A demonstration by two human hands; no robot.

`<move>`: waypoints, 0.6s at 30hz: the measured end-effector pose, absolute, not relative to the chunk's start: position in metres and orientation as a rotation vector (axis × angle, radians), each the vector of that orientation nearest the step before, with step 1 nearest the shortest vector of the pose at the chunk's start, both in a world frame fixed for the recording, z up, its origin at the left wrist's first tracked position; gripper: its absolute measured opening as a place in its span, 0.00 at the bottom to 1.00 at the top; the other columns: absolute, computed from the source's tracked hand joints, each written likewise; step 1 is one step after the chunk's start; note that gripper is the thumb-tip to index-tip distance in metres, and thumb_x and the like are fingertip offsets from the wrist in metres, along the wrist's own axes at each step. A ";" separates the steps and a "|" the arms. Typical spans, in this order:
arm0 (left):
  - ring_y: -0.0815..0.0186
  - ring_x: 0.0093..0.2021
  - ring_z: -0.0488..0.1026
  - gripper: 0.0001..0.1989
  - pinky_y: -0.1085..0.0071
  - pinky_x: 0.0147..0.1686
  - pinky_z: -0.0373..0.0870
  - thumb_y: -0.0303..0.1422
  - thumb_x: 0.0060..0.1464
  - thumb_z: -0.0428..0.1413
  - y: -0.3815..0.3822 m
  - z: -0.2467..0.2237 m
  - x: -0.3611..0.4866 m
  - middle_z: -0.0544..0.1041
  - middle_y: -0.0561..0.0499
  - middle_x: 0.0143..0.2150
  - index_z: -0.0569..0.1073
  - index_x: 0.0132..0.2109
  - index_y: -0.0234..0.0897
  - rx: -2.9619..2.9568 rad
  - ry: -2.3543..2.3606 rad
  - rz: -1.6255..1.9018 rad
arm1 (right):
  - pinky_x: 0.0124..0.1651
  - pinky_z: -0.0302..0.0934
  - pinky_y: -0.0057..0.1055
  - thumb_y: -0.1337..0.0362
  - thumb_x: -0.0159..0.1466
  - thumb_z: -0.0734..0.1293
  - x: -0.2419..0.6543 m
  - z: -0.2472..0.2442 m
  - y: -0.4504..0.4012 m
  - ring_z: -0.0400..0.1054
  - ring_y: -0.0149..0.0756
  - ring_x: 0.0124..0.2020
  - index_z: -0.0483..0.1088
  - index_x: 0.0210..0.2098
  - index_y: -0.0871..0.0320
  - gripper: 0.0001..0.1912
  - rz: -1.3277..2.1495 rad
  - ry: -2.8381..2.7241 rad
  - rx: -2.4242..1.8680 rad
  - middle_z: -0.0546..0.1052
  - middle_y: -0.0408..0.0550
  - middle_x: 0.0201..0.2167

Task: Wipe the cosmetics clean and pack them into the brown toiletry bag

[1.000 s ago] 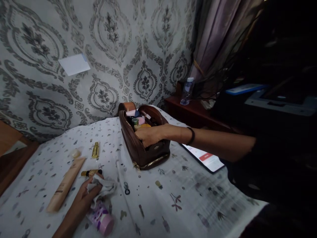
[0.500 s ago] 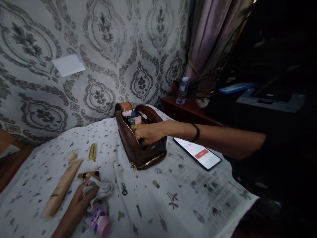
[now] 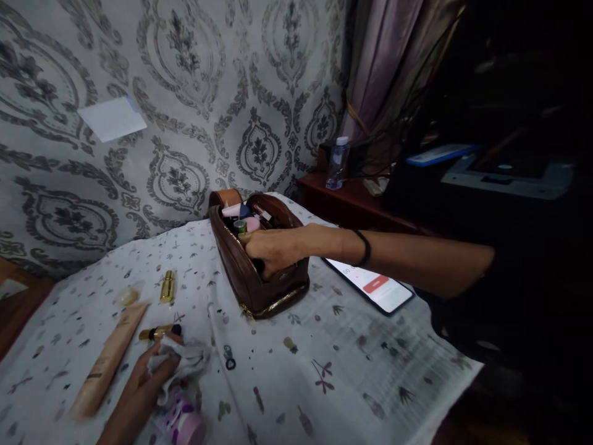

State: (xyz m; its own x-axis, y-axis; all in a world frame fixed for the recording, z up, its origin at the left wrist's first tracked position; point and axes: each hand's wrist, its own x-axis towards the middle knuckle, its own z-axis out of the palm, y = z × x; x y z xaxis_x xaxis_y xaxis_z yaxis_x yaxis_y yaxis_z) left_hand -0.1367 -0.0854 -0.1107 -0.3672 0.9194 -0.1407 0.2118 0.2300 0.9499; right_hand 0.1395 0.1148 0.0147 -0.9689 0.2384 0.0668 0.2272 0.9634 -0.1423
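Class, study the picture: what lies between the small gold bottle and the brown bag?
Nothing: in the head view, only a bare stretch of printed white cloth separates the gold bottle from the brown bag.

A clear bottle [image 3: 336, 165] stands on a reddish table [image 3: 343, 203].

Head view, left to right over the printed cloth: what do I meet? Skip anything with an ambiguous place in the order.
Peach squeeze tube → small gold vial → open brown bag → phone with lit screen.
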 end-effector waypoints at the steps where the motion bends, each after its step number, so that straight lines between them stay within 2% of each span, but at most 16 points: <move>1: 0.62 0.33 0.73 0.22 0.72 0.36 0.69 0.51 0.41 0.67 -0.085 -0.111 -0.138 0.77 0.53 0.30 0.76 0.37 0.39 1.062 1.751 1.152 | 0.45 0.63 0.29 0.73 0.56 0.72 0.138 0.015 0.116 0.68 0.35 0.40 0.77 0.38 0.66 0.10 0.188 -3.066 -0.339 0.76 0.51 0.44; 7: 0.62 0.31 0.71 0.22 0.72 0.33 0.69 0.52 0.43 0.66 -0.085 -0.105 -0.137 0.75 0.55 0.28 0.75 0.38 0.41 1.045 1.778 1.122 | 0.40 0.63 0.34 0.72 0.58 0.70 0.132 0.015 0.124 0.70 0.43 0.42 0.75 0.43 0.68 0.13 0.021 -3.214 -0.346 0.74 0.61 0.49; 13: 0.59 0.33 0.73 0.22 0.70 0.34 0.71 0.51 0.40 0.67 -0.082 -0.102 -0.143 0.77 0.53 0.28 0.77 0.37 0.40 1.064 1.728 1.014 | 0.36 0.61 0.34 0.71 0.59 0.69 0.136 0.010 0.127 0.70 0.41 0.39 0.76 0.39 0.63 0.08 0.074 -3.156 -0.285 0.75 0.57 0.48; 18: 0.59 0.32 0.73 0.22 0.69 0.33 0.70 0.50 0.37 0.68 -0.081 -0.100 -0.140 0.76 0.53 0.28 0.77 0.35 0.40 1.059 1.785 1.032 | 0.39 0.61 0.32 0.71 0.59 0.70 0.140 0.013 0.129 0.70 0.42 0.43 0.76 0.40 0.63 0.09 0.179 -3.154 -0.274 0.76 0.56 0.47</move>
